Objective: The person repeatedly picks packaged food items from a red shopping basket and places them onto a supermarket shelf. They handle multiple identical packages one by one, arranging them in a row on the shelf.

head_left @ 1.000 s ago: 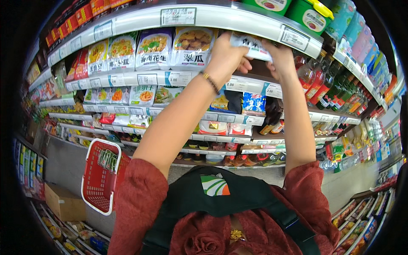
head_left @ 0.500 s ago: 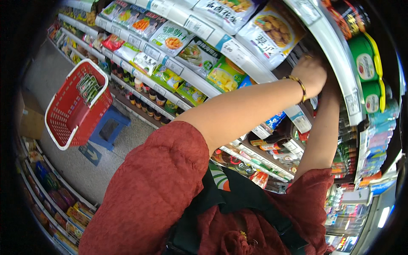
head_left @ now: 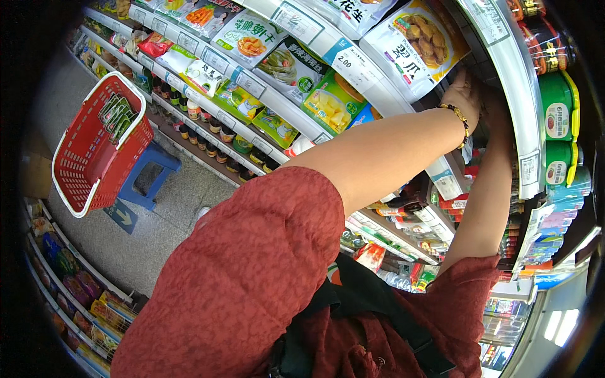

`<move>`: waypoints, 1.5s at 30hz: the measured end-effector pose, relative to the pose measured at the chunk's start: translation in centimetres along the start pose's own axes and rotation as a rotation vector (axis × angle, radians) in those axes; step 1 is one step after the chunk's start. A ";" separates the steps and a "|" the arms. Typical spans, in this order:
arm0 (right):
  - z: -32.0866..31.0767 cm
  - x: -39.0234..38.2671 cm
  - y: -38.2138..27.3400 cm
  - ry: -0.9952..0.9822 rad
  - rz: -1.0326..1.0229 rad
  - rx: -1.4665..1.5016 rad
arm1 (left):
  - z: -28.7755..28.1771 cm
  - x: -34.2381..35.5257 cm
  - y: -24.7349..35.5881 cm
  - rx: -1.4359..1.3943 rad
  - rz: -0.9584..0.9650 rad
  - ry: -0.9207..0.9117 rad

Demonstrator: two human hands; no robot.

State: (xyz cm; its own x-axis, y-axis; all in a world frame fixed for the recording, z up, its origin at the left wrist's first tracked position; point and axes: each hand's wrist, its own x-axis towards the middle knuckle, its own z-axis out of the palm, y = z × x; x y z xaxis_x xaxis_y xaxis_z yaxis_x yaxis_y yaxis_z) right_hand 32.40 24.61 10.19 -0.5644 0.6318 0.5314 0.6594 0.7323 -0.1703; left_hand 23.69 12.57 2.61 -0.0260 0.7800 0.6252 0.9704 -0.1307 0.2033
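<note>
Both my hands reach into a shelf gap at the upper right. My left hand (head_left: 464, 99), with a beaded bracelet (head_left: 459, 121) at the wrist, is beside a white and yellow food pouch (head_left: 413, 47). Its fingers point deeper into the gap, and their tips are lost in shadow. Right beside it, my right hand (head_left: 495, 108) is in the dark under the curved price-label rail (head_left: 526, 107). Its fingers are hidden. What either hand holds, if anything, does not show.
Colourful food packets (head_left: 334, 104) line the shelves to the left, with jars (head_left: 211, 148) lower down. Green tubs with yellow edges (head_left: 558, 107) stand at the right. A red basket (head_left: 94, 160) holding green packets rests on a blue stool (head_left: 148, 176). Another shelf (head_left: 82, 277) runs along the lower left.
The view has shifted slightly, so the basket and stool appear farther left. My left hand has turned, its fingers now pointing up into the gap; my right hand stays deep in there.
</note>
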 end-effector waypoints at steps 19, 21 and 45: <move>1.7 1.9 -2.3 -0.022 -0.215 -0.430 | 0.7 -0.9 -0.1 0.180 -0.096 0.137; 1.9 1.5 -3.6 0.024 -0.233 -0.413 | -0.3 -1.4 -0.5 0.159 -0.063 0.123; 27.6 -32.0 -30.5 -1.109 0.198 1.225 | -11.9 -55.9 -29.1 -0.372 -1.423 0.595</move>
State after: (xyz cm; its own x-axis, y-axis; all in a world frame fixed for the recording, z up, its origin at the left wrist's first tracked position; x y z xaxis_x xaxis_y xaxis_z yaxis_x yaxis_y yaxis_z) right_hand 16.68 -10.92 -24.51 -0.9341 0.2022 -0.2941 0.3076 0.0379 -0.9508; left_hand -5.92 -34.55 -29.31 -0.9967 0.0612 -0.0537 -0.0359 0.2610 0.9647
